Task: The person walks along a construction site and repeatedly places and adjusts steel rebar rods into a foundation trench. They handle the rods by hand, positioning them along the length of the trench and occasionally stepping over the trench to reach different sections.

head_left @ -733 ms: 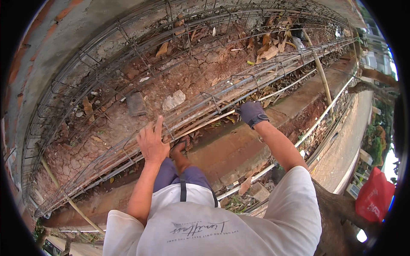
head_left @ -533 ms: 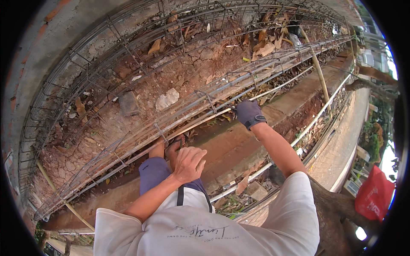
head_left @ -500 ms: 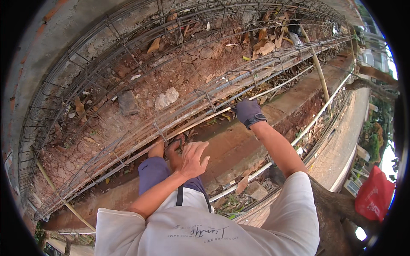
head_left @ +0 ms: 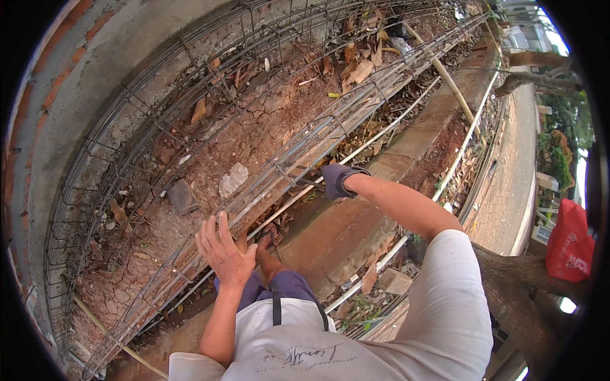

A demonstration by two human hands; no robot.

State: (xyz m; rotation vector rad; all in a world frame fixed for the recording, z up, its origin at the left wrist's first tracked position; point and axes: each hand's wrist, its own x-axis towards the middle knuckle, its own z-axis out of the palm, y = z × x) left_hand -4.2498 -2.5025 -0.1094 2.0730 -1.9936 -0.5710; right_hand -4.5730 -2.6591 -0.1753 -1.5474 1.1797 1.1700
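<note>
My bare left hand (head_left: 223, 253) is raised with its fingers stretched out and the thumb apart, holding nothing. It is over the near edge of a long rebar cage (head_left: 279, 166); whether it touches the bars I cannot tell. My right hand (head_left: 340, 181), in a dark purple glove, is closed at the near side of the same cage. A thin dark metal piece pokes out of that fist toward the bars, but its kind is hidden. Just under the glove runs a pale pole (head_left: 304, 195).
A second rebar cage (head_left: 136, 101) lies along the grey wall (head_left: 82, 82). Cracked red soil (head_left: 254, 136) with stones and dry leaves lies between the cages. A concrete ledge (head_left: 356, 219) runs along the near side. A red bag (head_left: 570, 244) hangs by a tree trunk (head_left: 508, 273).
My left hand has moved left and forward, from above my legs to the cage's edge. The view has turned and shifted. My gloved right hand stays closed beside the bars.
</note>
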